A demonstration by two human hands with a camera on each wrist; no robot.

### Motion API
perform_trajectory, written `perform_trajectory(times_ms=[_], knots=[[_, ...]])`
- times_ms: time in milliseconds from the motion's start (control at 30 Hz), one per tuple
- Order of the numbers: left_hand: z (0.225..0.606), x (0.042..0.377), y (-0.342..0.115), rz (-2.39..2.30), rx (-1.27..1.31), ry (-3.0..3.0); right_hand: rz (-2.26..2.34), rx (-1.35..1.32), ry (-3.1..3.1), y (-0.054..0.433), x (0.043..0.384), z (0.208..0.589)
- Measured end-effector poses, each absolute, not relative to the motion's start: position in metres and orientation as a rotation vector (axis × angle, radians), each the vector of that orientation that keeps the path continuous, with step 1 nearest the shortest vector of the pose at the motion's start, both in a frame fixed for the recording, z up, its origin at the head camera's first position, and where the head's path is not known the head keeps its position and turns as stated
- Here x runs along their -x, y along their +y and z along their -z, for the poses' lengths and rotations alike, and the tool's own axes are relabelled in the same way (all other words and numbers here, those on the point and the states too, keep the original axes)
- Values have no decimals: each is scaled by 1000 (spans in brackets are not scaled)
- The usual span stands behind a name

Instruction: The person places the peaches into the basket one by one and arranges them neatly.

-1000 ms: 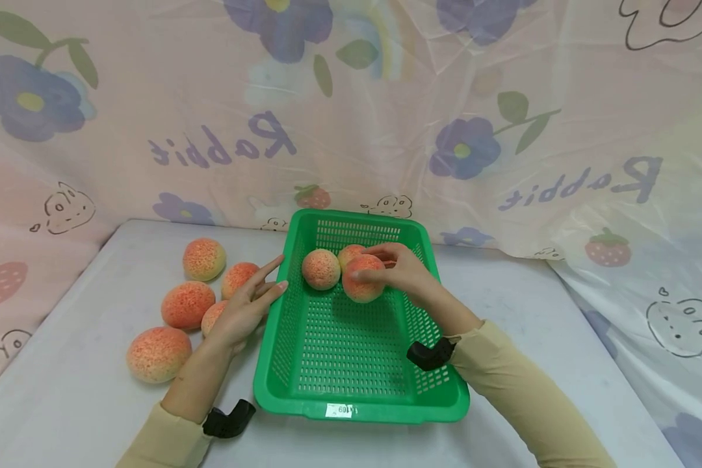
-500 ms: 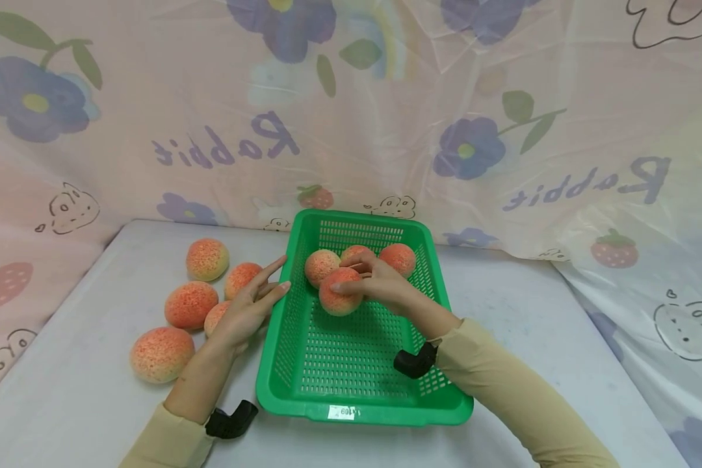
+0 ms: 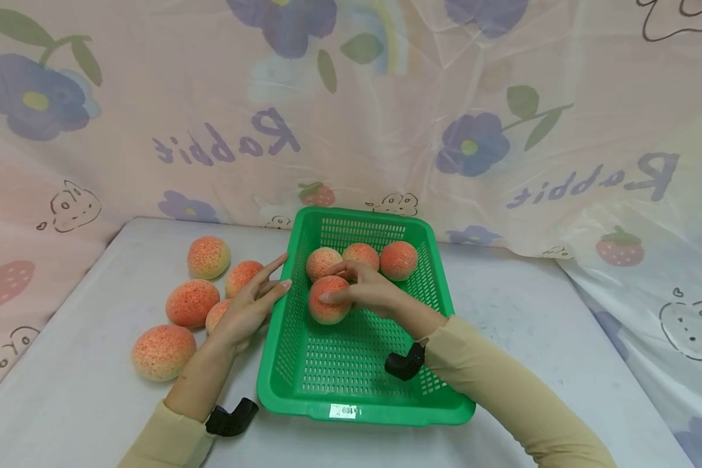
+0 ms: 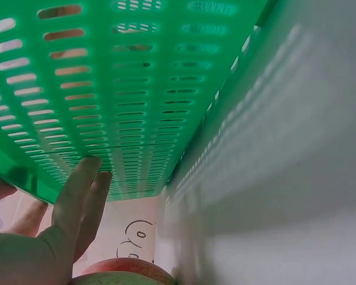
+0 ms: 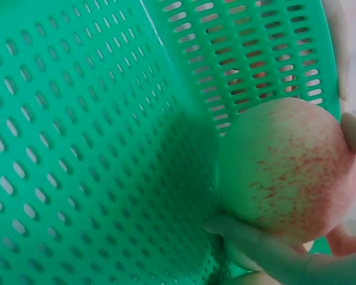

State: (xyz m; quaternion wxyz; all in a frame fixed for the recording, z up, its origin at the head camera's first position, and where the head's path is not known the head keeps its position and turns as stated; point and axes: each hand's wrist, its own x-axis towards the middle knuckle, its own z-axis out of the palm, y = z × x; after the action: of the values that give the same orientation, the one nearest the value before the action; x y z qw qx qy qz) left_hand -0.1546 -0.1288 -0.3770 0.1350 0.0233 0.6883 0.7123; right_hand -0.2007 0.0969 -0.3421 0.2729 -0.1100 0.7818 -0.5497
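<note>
Mid-frame, a peach (image 3: 326, 311) gripped by the right hand (image 3: 370, 286) is being shifted leftward; a second row is seemingly being begun.

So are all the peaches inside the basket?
No, five peaches lie on the white table beside the green basket.

Clad in a plain beige fabric left sleeve (image 3: 165, 439) and a matching plain beige fabric right sleeve (image 3: 506, 383), long and lightly creased. Fitted with a black, elbow-shaped left wrist piece (image 3: 232, 418) and a similarly bent, black right wrist piece (image 3: 405, 363).
</note>
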Motion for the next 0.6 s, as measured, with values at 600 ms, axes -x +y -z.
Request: perform_trajectory(times_ms=[600], knots=[[376,154,-129,-2042,-85,2013,1401,209,2260,81,203,360]])
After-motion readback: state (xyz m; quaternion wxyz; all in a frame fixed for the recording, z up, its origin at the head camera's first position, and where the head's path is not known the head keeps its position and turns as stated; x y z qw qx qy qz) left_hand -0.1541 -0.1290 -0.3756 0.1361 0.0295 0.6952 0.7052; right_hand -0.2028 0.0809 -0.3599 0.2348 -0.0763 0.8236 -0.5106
